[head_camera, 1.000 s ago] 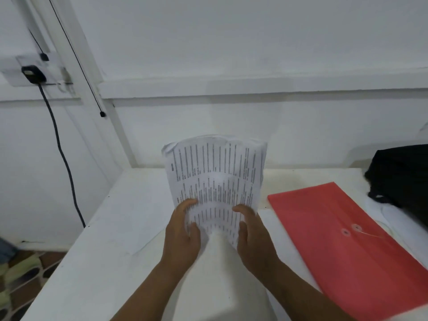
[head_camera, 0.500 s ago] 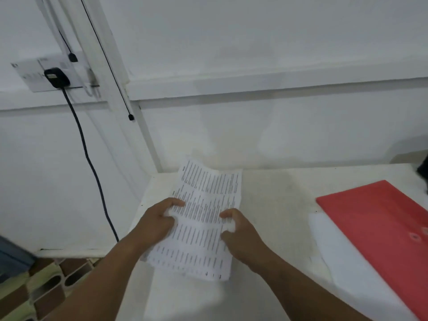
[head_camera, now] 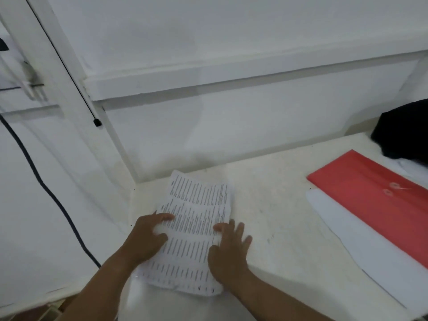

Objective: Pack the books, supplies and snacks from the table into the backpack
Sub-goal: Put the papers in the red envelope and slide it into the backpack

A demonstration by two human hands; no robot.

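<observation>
A wad of printed sheets [head_camera: 196, 230] lies flat, crumpled, at the table's left edge. The red string-tie envelope [head_camera: 379, 205] lies flat, far right.

You have bare surface [head_camera: 273, 205] between the printed sheets [head_camera: 196, 228] and the red folder [head_camera: 375, 200]; the wall [head_camera: 231, 126] closes behind, and a dark, possibly cloth bag [head_camera: 405, 133] blocks far right.
</observation>
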